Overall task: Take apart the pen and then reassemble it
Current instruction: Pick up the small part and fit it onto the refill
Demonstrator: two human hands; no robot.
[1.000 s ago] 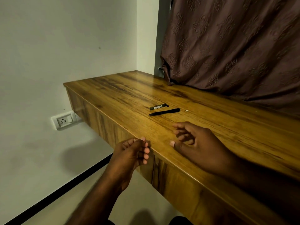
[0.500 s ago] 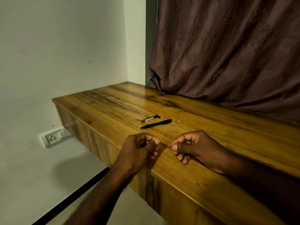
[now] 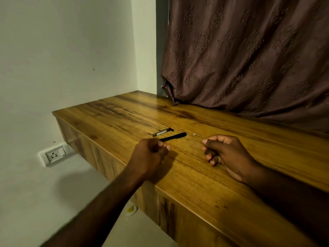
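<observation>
A black pen (image 3: 173,136) lies on the wooden desk (image 3: 204,184), pointing left and towards me. Just behind it is a shorter dark pen part (image 3: 162,132) with a pale label. A tiny white piece (image 3: 194,134) rests to the right of the pen. My left hand (image 3: 151,155) hovers with curled fingers right at the pen's near tip and holds nothing that I can see. My right hand (image 3: 226,154) rests on its side on the desk to the right of the pen, fingers loosely curled and holding nothing.
A brown patterned curtain (image 3: 249,56) hangs onto the back of the desk. The desk's front edge runs diagonally under my left forearm. A white wall socket (image 3: 54,155) sits low on the left wall. A small white object (image 3: 130,210) lies on the floor below the desk.
My left hand has come up from below the desk edge and forward to the pen's near tip. My right hand has curled its fingers in and now lies further right.
</observation>
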